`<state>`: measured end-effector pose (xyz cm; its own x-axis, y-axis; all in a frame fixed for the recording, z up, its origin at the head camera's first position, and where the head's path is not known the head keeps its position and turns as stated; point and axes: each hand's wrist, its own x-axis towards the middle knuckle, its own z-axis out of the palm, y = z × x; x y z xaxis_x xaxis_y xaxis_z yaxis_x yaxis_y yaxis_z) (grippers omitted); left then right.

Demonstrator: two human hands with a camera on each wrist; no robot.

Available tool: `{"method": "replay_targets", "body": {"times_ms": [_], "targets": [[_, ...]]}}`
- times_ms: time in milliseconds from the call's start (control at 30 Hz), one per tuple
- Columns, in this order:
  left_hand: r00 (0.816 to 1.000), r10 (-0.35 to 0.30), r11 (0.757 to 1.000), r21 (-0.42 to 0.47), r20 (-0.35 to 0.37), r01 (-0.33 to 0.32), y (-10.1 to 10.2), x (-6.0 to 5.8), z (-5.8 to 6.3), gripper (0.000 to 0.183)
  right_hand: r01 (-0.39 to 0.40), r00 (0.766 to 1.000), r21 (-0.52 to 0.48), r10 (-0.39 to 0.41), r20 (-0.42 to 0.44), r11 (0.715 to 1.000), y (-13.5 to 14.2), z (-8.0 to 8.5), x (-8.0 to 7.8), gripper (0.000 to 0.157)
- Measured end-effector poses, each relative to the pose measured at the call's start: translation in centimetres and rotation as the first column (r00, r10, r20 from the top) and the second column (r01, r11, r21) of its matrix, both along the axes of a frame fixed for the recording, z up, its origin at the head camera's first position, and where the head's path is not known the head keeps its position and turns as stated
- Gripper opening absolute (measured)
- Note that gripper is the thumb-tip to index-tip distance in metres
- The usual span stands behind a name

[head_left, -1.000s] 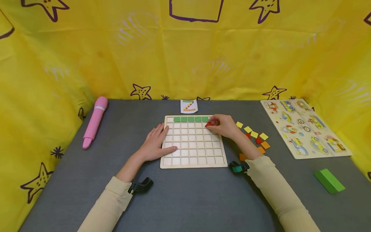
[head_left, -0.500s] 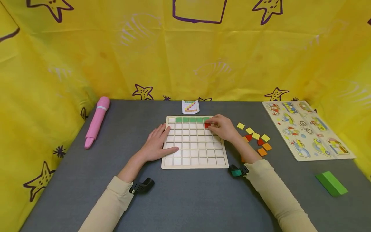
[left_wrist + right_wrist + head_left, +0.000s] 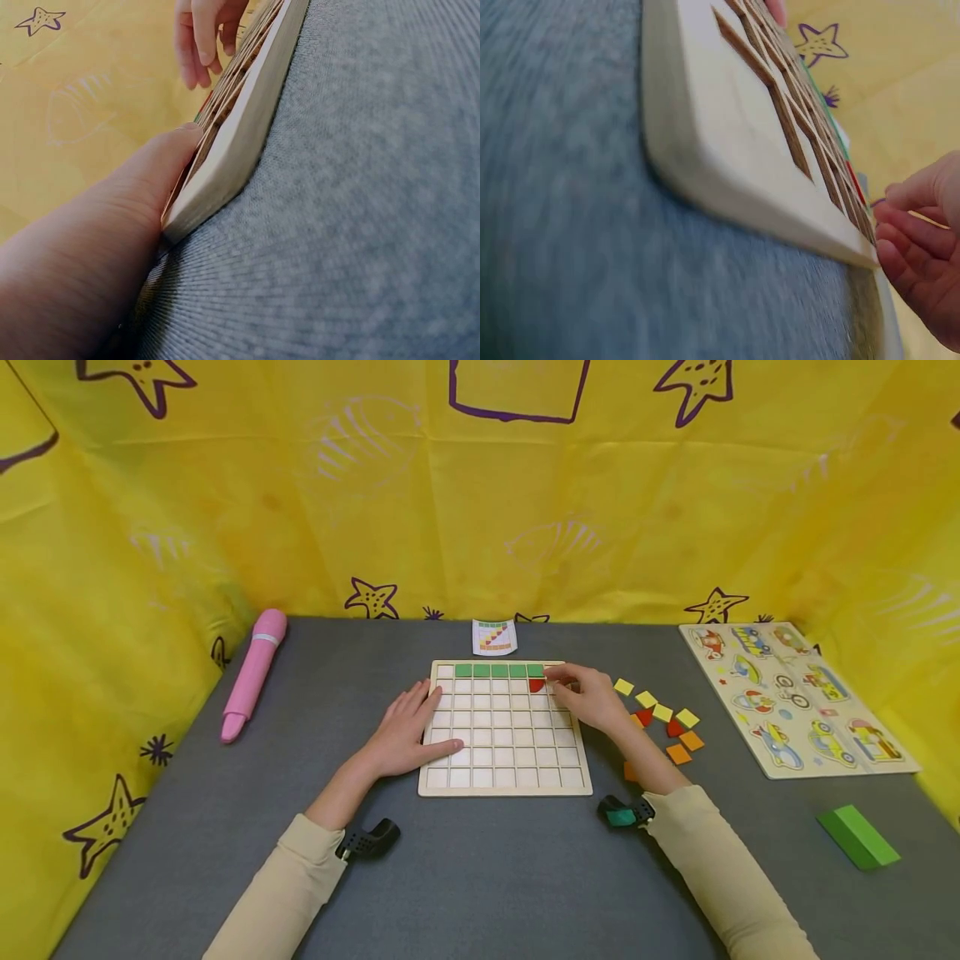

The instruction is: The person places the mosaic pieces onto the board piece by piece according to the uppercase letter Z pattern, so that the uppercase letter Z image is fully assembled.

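Observation:
A wooden grid board (image 3: 504, 780) lies on the grey table, with a row of green square tiles (image 3: 499, 671) in its top row. One red tile with a rounded edge (image 3: 536, 685) sits in the second row, under the rightmost green one. My left hand (image 3: 405, 732) rests on the board's left edge, thumb stretched over the lower cells. At the upper right of the board is my right hand (image 3: 588, 693), just beside the red tile and apart from it. Its fingers are loosely bent, and nothing shows between them in the right wrist view.
Loose yellow tiles (image 3: 647, 699), red tiles (image 3: 674, 727) and orange tiles (image 3: 678, 753) lie right of the board. A pattern card (image 3: 494, 637) is behind it. Farther out are a pink microphone-shaped object (image 3: 255, 677), a picture puzzle board (image 3: 795, 702) and a green block (image 3: 858, 837).
My right hand has set the red tile into its cell, let it go and shifted slightly right. The left hand stays on the board's edge.

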<state>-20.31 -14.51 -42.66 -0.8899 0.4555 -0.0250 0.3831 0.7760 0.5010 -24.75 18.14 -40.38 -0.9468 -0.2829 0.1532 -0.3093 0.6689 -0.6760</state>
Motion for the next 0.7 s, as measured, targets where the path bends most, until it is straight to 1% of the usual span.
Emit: {"method": "replay_targets", "body": {"times_ms": [100, 200, 333, 433, 600, 700], "targets": [[1.000, -0.003, 1.000, 0.014, 0.004, 0.003, 0.0, 0.0, 0.1, 0.097, 0.027, 0.999, -0.010, -0.027, -0.017, 1.000, 1.2, 0.1, 0.2, 0.022], [1.000, 0.001, 0.999, 0.038, 0.013, -0.002, 0.0, 0.1, 0.1, 0.101, 0.059, 0.997, 0.013, -0.059, -0.042, 0.998, 2.7, 0.3, 0.4, 0.018], [1.000, -0.002, 0.998, 0.060, 0.005, 0.002, -0.1, 0.0, 0.1, 0.104, 0.111, 0.991, 0.073, -0.105, -0.080, 0.991, 5.0, 0.5, 0.6, 0.016], [1.000, -0.017, 0.998, 0.068, -0.018, 0.018, -0.1, 0.0, -0.1, 0.103, 0.146, 0.986, 0.117, -0.134, -0.100, 0.982, 6.8, 0.7, 0.7, 0.016], [0.999, -0.040, 0.996, 0.081, -0.028, 0.042, -0.1, 0.0, 0.0, 0.101, 0.169, 0.983, 0.166, -0.155, -0.094, 0.972, 8.9, 0.7, 1.0, 0.019], [0.998, -0.054, 0.996, 0.069, -0.024, 0.055, -0.1, 0.0, 0.0, 0.100, 0.166, 0.985, 0.180, -0.153, -0.086, 0.970, 9.6, 0.6, 1.1, 0.021]]}}
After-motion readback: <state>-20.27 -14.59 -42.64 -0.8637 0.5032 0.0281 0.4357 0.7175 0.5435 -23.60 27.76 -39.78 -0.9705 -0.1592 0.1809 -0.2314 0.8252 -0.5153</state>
